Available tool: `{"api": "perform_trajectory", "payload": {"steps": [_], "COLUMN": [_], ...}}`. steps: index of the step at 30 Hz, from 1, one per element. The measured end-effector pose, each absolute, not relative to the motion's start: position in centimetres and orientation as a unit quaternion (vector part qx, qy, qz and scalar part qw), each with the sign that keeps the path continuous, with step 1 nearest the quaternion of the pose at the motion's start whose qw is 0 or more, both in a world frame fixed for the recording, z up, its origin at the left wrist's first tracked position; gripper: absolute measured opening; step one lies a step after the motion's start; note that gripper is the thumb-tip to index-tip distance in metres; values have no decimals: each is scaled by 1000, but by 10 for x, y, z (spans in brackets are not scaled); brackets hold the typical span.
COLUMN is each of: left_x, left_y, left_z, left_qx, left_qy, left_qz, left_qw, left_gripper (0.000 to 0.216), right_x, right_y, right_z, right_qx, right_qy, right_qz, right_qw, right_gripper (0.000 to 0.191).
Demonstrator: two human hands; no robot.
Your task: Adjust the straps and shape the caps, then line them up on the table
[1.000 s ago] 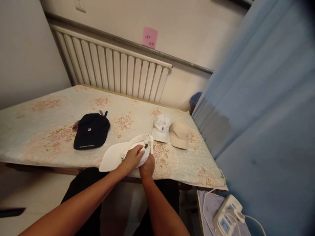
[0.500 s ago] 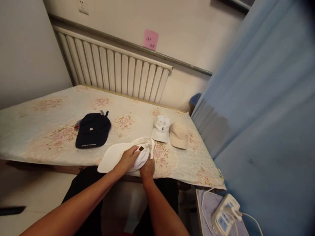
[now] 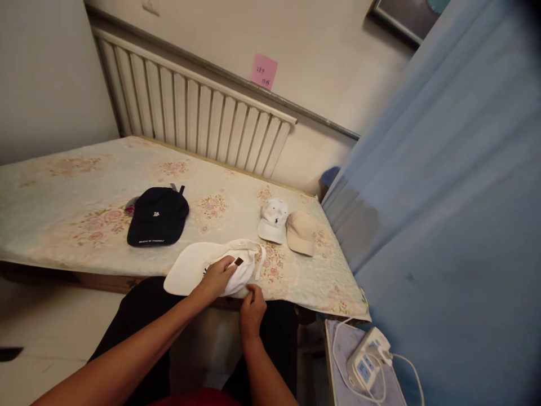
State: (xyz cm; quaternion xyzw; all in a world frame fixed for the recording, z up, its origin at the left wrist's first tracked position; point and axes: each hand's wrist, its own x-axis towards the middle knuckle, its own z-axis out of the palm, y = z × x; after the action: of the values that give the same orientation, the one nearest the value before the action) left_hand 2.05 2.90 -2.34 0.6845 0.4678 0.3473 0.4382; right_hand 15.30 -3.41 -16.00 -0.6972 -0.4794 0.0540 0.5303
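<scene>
A white baseball cap lies on its side at the near edge of the bed, its brim towards the left and its back strap towards the right. My left hand is closed on the cap's crown, with the thumb near a small brown label. Just right of the crown's lower edge is my right hand, its fingers curled in. Whether it pinches the cap's edge I cannot tell.
On the floral bed cover, a black cap lies left, with another cap partly under it. A smaller white cap and a beige cap sit right. A power strip rests on a stand beside the blue curtain.
My right hand has come out from behind the cap's crown and moved down towards me, its fingers now curled. My left hand keeps its hold. The view has shifted slightly.
</scene>
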Motion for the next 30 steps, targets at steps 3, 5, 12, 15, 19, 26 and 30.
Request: {"api": "perform_trajectory", "payload": {"steps": [3,5,12,15,19,26,30], "left_x": [18,17,17,17,17,18,18], "left_y": [25,23,20,21,19,12,8], "left_z": [-25,-26,-32,-36,-36,-28,-23], "left_qx": [692,699,708,710,712,728,736], "left_qy": [465,462,447,445,443,423,417], "left_qz": [342,337,329,329,323,303,298], "left_qw": [433,429,436,436,439,447,443], "left_gripper": [23,22,24,24,24,27,27], "right_x": [164,174,192,187,182,179,171], "right_y": [-39,-37,-18,-18,-22,-26,-27], "right_z": [-145,-131,-97,-90,-76,-41,-27], "right_qx": [-716,-730,-665,-632,-588,-506,-468], "right_qy": [-388,-338,-297,-308,-310,-294,-286], "right_qz": [49,60,339,390,432,488,511], "right_qw": [578,591,595,595,609,647,662], "right_gripper": [27,28,41,27,14,18,21]}}
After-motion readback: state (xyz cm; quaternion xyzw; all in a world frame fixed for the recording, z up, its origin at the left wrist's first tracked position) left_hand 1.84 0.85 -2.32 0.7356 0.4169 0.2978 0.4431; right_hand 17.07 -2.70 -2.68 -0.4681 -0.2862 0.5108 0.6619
